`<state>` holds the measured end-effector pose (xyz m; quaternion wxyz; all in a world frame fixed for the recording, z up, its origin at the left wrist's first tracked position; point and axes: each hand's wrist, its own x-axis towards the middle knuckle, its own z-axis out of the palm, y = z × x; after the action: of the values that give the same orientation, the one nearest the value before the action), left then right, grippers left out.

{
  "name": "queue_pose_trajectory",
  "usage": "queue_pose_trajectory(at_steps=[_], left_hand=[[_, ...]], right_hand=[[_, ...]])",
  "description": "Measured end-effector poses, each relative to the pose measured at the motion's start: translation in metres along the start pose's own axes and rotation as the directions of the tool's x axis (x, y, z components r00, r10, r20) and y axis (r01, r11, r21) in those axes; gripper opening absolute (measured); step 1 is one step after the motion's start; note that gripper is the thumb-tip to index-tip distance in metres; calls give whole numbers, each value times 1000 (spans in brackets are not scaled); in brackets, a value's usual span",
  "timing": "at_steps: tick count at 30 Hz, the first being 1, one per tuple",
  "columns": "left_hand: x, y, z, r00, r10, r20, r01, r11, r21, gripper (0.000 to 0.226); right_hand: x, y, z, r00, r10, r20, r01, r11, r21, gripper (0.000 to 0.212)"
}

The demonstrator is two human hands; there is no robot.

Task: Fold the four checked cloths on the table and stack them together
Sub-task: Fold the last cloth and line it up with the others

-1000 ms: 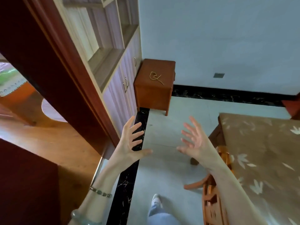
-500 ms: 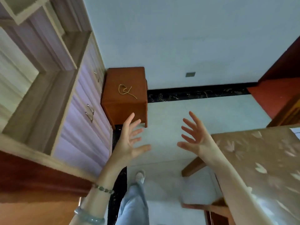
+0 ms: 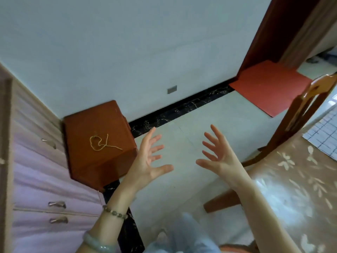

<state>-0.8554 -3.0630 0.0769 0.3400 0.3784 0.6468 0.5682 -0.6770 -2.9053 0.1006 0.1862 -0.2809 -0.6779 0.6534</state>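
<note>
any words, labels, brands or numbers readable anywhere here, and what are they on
None: no readable text in this view.
The grey wall plate looks blank.
The checked cloth shows only grid lines.
The table cover shows only a leaf pattern.
The wooden box bears only a yellow cord.

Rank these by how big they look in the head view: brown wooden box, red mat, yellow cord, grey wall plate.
1. brown wooden box
2. red mat, farther off, so its true size is unsure
3. yellow cord
4. grey wall plate
</note>
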Motion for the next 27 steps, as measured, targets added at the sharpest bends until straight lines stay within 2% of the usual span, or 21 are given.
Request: queue_pose_trajectory(at_steps=[11,16,22,27], left_hand=[[216,-13,12,973,18,228,-29,999,44,107],[331,1,47,941,26,336,-41,998,36,108],[433,19,93,903,59,427,-57,998,-17,105],[515,22,133,838,53,543,-55,998,-13,107]], right_hand=[[139,11,-80,968,16,-252,-10,1000,27,103],[205,0,-146,928,42,-371,-23,998,55,109],[260,-14,-211,871,54,-488,-34,998,51,103],[294,-15,-261,811,77,-580,-54,997,58,102]])
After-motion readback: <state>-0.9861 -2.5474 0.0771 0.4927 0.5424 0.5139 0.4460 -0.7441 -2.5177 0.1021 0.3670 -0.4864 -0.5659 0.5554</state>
